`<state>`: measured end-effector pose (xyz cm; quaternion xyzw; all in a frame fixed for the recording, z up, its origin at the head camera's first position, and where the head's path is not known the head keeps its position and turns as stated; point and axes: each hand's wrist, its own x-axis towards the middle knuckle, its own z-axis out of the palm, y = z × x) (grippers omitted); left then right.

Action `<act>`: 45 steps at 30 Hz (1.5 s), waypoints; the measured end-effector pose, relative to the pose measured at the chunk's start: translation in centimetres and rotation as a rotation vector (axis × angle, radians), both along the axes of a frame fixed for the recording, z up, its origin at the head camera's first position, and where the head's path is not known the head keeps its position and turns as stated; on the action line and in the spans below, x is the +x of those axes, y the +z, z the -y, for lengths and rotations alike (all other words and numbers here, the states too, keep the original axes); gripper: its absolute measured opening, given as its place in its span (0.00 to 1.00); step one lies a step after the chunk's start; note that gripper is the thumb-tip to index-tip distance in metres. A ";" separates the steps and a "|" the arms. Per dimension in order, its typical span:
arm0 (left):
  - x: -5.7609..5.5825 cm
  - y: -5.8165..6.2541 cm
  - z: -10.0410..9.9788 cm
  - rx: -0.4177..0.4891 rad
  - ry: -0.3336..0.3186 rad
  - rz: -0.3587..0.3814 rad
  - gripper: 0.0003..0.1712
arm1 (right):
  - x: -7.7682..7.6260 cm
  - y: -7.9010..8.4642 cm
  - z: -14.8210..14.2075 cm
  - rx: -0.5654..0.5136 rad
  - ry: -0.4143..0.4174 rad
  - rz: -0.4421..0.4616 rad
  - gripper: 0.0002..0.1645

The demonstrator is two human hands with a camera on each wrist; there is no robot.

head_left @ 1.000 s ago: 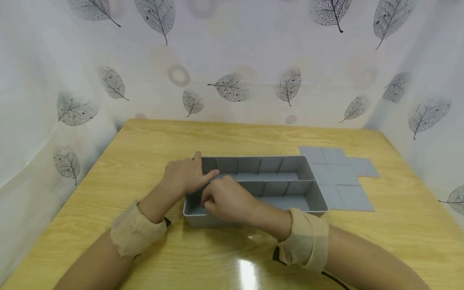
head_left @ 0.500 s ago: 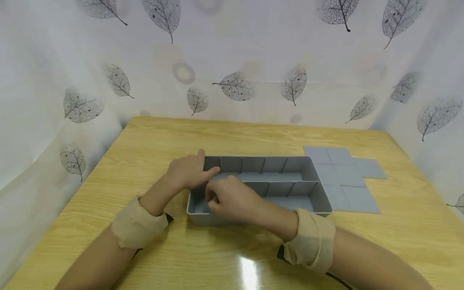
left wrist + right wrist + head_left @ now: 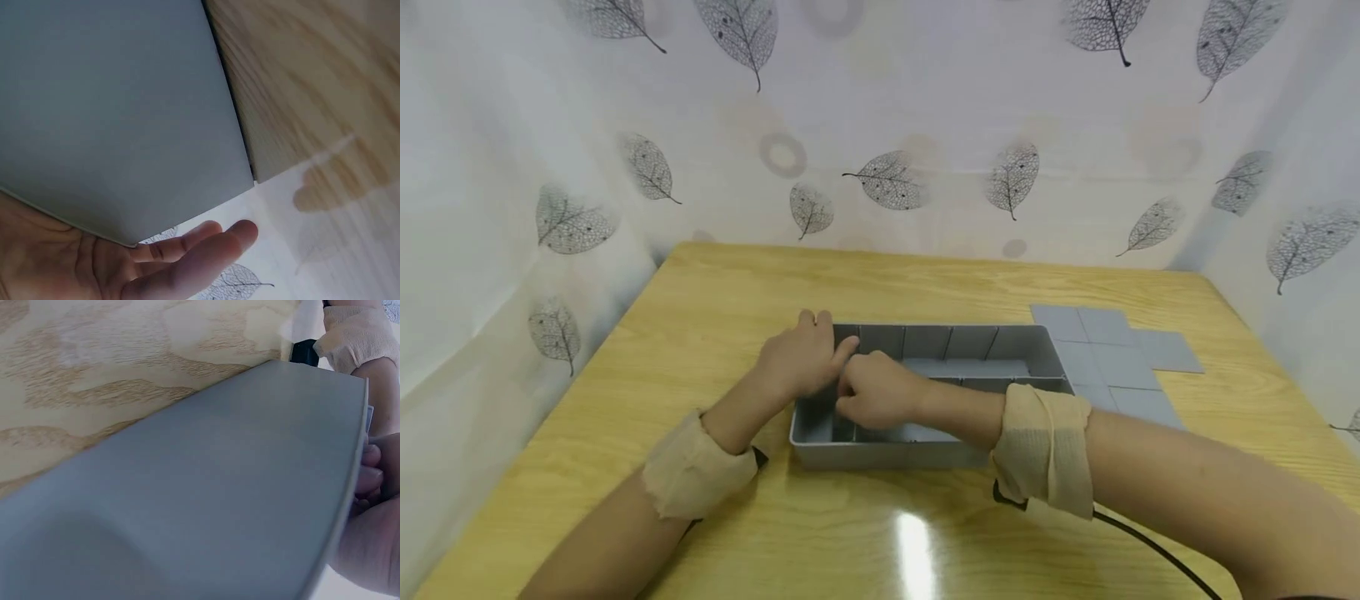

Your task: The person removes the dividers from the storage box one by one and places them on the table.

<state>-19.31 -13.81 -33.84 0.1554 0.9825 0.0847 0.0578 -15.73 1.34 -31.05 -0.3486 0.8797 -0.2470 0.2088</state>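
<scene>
A long grey organizer box [image 3: 880, 456] stands on the table, with a lengthwise wall splitting it into two rows and slot lines along its sides. My left hand [image 3: 801, 358] rests over the box's left end, fingertips past the far corner and thumb stretched inward. In the left wrist view, its straight fingers [image 3: 206, 256] extend beyond the box's corner. My right hand [image 3: 883, 392] reaches into the front row near the left end, fingers curled down and pinching a grey divider [image 3: 844, 427], mostly hidden under the hand. Right fingers [image 3: 369, 479] show behind the rim in the right wrist view.
Several flat grey panels [image 3: 1120, 364] lie on the wooden table [image 3: 722, 283] beside and behind the box's right end. A leaf-print curtain [image 3: 925, 100] hangs around the table. A black cable [image 3: 1157, 550] trails from the right wrist.
My right hand has shifted slightly right and its forearm has swung up across the box. A divider now shows below it. The left hand has moved slightly rightward, with another fingertip over the far rim.
</scene>
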 end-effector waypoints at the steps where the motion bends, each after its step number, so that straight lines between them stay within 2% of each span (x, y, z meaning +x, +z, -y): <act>1: 0.0 0.1 -0.1 -0.003 0.003 0.000 0.41 | -0.1 0.1 0.0 0.006 0.000 -0.013 0.15; 6: -0.1 0.1 -0.5 -0.013 0.014 -0.016 0.37 | -0.3 0.8 0.0 0.034 0.000 -0.065 0.12; 16: -0.5 0.0 -0.9 -0.014 0.030 -0.033 0.34 | -0.1 0.9 -0.3 -0.003 -0.049 -0.145 0.11; 22: -0.5 0.1 -1.2 -0.028 0.027 -0.035 0.37 | 0.2 0.8 -0.7 -0.023 -0.052 -0.103 0.13; 25: -0.5 0.2 -1.2 -0.047 0.025 -0.022 0.36 | -0.1 1.7 -1.4 -0.037 -0.046 -0.067 0.11; 27: -0.5 0.2 -1.1 -0.054 0.018 -0.013 0.36 | -0.5 2.7 -2.2 -0.025 -0.037 -0.086 0.10; 29: -0.4 0.3 -0.9 -0.064 0.014 0.003 0.38 | -1.0 3.5 -3.1 0.005 -0.009 -0.142 0.10; 32: -0.3 0.5 -0.3 -0.059 0.003 0.026 0.38 | -1.8 3.9 -4.0 0.057 0.095 -0.275 0.07; 35: -0.2 0.9 0.7 -0.048 -0.026 0.061 0.37 | -2.2 3.6 -4.2 0.067 0.254 -0.434 0.06; 37: -0.2 1.3 1.3 -0.019 -0.075 0.083 0.35 | -2.4 3.1 -4.0 0.066 0.379 -0.572 0.08; 39: -0.4 1.7 1.8 0.058 -0.164 0.115 0.34 | -2.6 2.7 -3.6 0.074 0.500 -0.731 0.10; 41: -0.8 2.2 2.3 0.144 -0.277 0.152 0.34 | -2.8 2.6 -3.1 0.099 0.619 -0.884 0.08; 43: -1.4 2.2 2.9 0.252 -0.397 0.199 0.33 | -3.0 2.5 -2.4 0.147 0.729 -0.991 0.05; 45: -2.0 2.0 3.5 0.329 -0.488 0.251 0.35 | -3.1 2.5 -1.8 0.202 0.823 -1.075 0.05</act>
